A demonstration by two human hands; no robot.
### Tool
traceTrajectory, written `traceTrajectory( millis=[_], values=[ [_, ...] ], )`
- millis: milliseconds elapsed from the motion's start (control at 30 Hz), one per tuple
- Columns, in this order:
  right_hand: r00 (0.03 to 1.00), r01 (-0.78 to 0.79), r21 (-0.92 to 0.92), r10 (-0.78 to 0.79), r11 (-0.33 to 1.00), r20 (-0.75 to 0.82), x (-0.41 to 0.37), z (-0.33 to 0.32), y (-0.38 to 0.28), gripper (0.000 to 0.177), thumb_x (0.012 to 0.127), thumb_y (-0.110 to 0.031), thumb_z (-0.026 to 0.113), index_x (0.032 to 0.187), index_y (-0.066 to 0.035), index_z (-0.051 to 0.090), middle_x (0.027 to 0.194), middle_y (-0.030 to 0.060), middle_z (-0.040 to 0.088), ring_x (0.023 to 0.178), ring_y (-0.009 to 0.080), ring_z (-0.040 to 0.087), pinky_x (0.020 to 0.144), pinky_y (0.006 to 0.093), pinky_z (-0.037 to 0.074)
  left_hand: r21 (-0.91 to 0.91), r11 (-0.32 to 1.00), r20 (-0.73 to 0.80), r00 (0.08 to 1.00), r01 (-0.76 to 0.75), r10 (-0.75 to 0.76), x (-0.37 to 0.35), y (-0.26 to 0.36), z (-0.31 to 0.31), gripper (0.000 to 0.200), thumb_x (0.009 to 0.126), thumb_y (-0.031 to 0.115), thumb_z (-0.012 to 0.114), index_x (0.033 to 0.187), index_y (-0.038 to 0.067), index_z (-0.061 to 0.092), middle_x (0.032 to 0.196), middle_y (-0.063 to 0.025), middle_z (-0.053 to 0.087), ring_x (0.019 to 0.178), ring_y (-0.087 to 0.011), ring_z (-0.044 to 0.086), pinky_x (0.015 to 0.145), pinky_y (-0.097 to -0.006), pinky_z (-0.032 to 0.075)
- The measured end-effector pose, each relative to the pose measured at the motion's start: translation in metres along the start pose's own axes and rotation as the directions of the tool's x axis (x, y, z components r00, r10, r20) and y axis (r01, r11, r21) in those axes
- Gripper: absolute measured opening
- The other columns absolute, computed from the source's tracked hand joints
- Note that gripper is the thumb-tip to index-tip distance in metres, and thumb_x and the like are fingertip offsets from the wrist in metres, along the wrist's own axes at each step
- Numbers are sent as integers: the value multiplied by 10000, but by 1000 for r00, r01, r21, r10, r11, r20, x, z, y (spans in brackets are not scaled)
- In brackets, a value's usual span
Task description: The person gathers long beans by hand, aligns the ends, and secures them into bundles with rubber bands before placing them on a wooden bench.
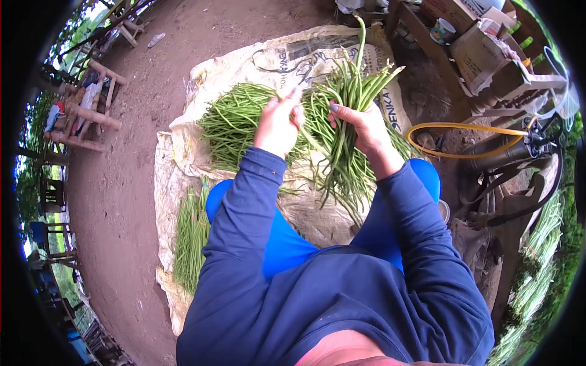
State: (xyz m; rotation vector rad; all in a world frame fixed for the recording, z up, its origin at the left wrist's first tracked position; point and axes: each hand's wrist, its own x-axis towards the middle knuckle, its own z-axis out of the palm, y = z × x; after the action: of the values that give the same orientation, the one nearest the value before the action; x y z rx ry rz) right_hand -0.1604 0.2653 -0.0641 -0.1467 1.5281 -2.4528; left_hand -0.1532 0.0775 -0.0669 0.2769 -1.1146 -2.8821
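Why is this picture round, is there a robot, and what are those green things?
There's no robot, just a person. The one picture comes from a camera on their head, looking down, and it looks round with dark corners. The right hand grips a bunch of what look like long green beans. The left hand pinches a bean. A loose pile and a banded bundle lie on pale sacks spread over the ground.
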Motion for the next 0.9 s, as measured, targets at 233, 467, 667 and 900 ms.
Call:
traceTrajectory(
  millis=[233, 467, 667, 900],
  values=[
    [990, 27, -25, -23, 999, 139, 2, 0, 7, 286, 833, -32, 702, 1105, -13, 614, 947, 21, 663, 799, 95, 609, 714, 244, 488, 280, 955, 6, 995, 95, -101, -18, -13, 27, 214, 876, 264, 713, 955, 69, 669, 697, 60, 535, 543, -16, 439, 417, -161, 298],
    [993, 60, -5, -59, 998, 106, -1, 7, 11, 265, 881, -83, 675, 1132, -22, 617, 966, 25, 667, 842, 87, 609, 738, 233, 492, 581, 811, -28, 993, -77, 114, -12, -27, 27, 311, 926, 338, 640, 879, 38, 575, 686, 27, 529, 548, -75, 474, 476, -216, 389],
    [993, -50, 111, 62, 993, -101, 3, -3, 4, 187, 875, -116, 650, 1015, 6, 625, 865, 64, 658, 706, 132, 628, 638, 255, 510, 612, 669, 158, 894, -422, 419, -2, -26, 22, 348, 1041, 364, 377, 899, 74, 506, 733, -39, 633, 554, -120, 479, 610, -303, 455],
    [993, 5, -54, 2, 999, 115, -3, 8, 5, 222, 847, -96, 696, 1034, 12, 644, 889, 66, 673, 720, 108, 624, 634, 241, 500, 647, 762, 6, 1000, -15, 15, -22, -8, 43, 341, 938, 362, 613, 1027, 33, 608, 796, -40, 613, 569, -79, 544, 447, -221, 439]
  ],
)
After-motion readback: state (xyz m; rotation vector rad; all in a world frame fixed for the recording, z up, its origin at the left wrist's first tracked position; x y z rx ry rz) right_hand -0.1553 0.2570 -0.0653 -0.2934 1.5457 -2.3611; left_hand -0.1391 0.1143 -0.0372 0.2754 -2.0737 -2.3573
